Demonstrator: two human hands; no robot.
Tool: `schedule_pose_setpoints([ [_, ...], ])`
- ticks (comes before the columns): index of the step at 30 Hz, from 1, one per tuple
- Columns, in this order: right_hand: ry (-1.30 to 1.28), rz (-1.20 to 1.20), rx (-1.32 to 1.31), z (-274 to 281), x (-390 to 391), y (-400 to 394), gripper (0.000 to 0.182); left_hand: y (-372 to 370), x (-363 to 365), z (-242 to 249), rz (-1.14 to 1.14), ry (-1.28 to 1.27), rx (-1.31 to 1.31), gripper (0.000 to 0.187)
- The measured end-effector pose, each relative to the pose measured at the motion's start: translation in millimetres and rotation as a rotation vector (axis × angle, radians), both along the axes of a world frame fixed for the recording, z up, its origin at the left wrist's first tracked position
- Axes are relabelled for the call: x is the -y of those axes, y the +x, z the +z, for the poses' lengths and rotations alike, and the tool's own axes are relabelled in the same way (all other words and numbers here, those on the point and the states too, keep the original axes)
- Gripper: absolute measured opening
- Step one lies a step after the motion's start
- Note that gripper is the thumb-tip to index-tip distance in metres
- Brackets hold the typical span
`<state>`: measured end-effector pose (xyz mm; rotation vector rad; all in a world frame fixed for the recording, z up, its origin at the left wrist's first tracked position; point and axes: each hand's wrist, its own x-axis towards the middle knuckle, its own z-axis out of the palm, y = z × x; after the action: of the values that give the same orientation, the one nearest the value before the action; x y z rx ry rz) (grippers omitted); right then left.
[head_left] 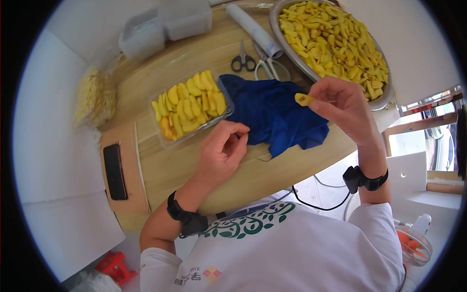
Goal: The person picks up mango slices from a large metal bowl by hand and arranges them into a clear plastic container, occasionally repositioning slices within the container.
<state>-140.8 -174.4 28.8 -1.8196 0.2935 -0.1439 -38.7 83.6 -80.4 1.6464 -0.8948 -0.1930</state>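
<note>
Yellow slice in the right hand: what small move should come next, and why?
Probably carry the yellow slice left and lay it in the clear tray. The right hand pinches it above the blue cloth, the tray already holds neat rows of slices, and the left hand rests empty beside it.

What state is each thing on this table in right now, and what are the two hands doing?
Right hand: pinching a yellow slice.
Left hand: curled, holding nothing, touching the blue cloth.
Blue cloth: crumpled on the table.
Clear tray: open, nearly full of slices.
Metal bowl: heaped with slices.
Scissors: closed, lying flat.
Phone: screen dark.
</note>
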Motion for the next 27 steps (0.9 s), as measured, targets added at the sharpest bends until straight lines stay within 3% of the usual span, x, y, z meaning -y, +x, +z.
schedule_pose_setpoints([
  [3, 0.048, 0.103, -0.047, -24, -31, 21, 0.01, -1, -3, -1, 0.025, -0.084, -0.083, 0.019],
  [5, -0.052, 0.141, -0.04, -38, -47, 30, 0.01, -1, -4, 0, 0.058, -0.126, -0.109, 0.021],
  [16, -0.208, 0.189, -0.057, -40, -80, 31, 0.009, 0, 2, -4, 0.147, -0.193, 0.148, 0.026],
  [20, -0.258, 0.158, -0.071, -36, -71, 28, 0.009, 0, 4, -4, 0.2, -0.159, 0.133, 0.025],
  [22, -0.266, 0.139, -0.083, -37, -62, 27, 0.009, -1, 3, -4, 0.183, -0.065, -0.045, 0.019],
  [26, -0.105, 0.098, -0.029, -40, -50, 32, 0.007, -3, 5, -10, 0.138, -0.047, -0.065, 0.018],
  [27, -0.069, 0.109, -0.027, -40, -49, 34, 0.007, -4, 6, -12, 0.128, -0.017, 0.06, 0.02],
])
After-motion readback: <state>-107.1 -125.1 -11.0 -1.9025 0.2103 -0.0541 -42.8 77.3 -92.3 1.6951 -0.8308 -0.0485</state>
